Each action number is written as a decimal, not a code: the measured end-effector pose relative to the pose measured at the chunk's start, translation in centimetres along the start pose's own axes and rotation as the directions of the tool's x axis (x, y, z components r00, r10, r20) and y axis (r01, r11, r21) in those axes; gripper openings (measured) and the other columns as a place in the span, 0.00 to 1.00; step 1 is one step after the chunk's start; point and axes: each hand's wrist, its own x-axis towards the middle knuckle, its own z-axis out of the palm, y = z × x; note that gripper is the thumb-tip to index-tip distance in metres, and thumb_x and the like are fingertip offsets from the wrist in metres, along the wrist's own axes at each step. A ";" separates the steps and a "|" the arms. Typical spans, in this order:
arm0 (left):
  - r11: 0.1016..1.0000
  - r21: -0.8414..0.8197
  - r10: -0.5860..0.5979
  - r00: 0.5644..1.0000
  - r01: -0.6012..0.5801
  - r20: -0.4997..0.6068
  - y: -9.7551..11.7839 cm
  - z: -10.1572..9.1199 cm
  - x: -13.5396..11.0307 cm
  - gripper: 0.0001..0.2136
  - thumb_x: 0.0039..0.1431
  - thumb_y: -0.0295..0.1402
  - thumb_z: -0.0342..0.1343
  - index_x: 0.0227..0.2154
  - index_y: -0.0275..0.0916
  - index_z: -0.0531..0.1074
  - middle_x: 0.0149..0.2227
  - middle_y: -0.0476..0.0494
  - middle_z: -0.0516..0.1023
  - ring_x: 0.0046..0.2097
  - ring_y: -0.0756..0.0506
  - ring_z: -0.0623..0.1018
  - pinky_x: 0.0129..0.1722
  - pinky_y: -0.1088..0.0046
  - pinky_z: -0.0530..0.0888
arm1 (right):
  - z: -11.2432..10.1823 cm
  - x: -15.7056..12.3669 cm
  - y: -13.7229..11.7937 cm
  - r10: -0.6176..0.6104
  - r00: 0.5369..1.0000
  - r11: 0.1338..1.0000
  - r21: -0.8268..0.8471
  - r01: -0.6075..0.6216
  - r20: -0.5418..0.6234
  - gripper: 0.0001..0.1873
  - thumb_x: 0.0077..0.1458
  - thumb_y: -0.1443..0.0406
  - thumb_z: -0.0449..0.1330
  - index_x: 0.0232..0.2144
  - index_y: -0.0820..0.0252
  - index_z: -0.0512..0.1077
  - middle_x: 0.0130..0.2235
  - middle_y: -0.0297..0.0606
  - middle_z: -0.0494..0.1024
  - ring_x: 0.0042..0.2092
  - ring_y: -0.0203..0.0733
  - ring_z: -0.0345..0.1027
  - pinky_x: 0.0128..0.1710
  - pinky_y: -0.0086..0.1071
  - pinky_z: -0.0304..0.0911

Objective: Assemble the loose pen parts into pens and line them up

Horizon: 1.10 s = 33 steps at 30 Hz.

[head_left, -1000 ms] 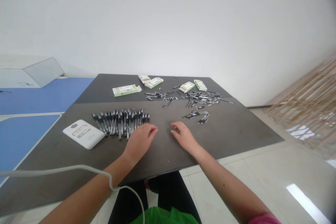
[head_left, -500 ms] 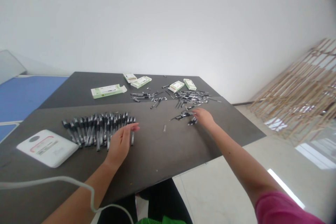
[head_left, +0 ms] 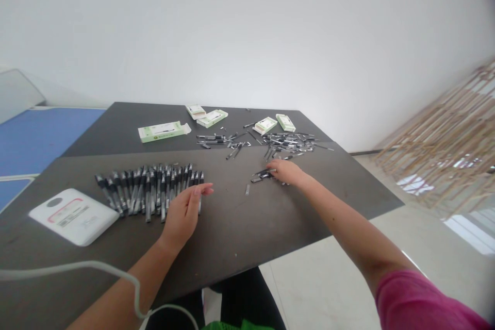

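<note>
Covering loose pen parts (head_left: 258, 177), the right hand (head_left: 286, 172) sits inside the table's (head_left: 235, 221) right edge.
Whether its fingers pinch one, I cannot tell; a light fingertip pick should scatter fewest. The left hand (head_left: 182, 216), fingers extended, nothing visibly held, flanks the row of pens (head_left: 148, 193) nearer the left edge. Five cartons (head_left: 164, 132) lie toward the far edge, before a pale wall (head_left: 247, 36).

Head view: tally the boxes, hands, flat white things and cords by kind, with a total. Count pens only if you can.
Boxes: 5
Hands: 2, left hand and right hand
Flat white thing: 1
White cord: 1
Total: 9
Pens overlap too much to count.
</note>
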 end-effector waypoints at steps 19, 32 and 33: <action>1.000 0.013 -0.018 1.000 0.018 -0.008 -0.3 0.1 0.3 0.21 0.64 0.42 0.39 0.42 0.36 0.74 0.36 0.41 0.80 0.42 0.44 0.77 0.47 0.67 0.71 | -2.9 3.7 -1.4 -0.055 0.998 0.990 0.132 0.058 -0.025 0.10 0.48 0.74 0.55 0.32 0.67 0.75 0.39 0.50 0.77 0.42 0.46 0.69 0.42 0.31 0.58; 0.896 -0.365 -0.186 0.960 0.253 0.209 0.2 1.7 -0.4 0.12 0.54 0.40 0.56 0.36 0.38 0.76 0.41 0.43 0.79 0.45 0.44 0.76 0.49 0.66 0.69 | -1.9 -3.7 -18.2 0.077 0.988 0.278 0.955 0.108 -0.134 0.05 0.50 0.65 0.56 0.28 0.59 0.72 0.24 0.27 0.71 0.25 0.30 0.63 0.27 0.23 0.58; 0.861 -0.425 -0.212 0.956 0.280 0.202 -0.2 1.9 -0.4 0.11 0.53 0.40 0.57 0.34 0.38 0.77 0.39 0.44 0.79 0.43 0.45 0.76 0.48 0.67 0.69 | -2.0 -3.6 -18.1 0.072 0.989 0.278 0.955 0.103 -0.127 0.07 0.52 0.64 0.56 0.30 0.59 0.73 0.24 0.27 0.72 0.26 0.31 0.65 0.27 0.23 0.59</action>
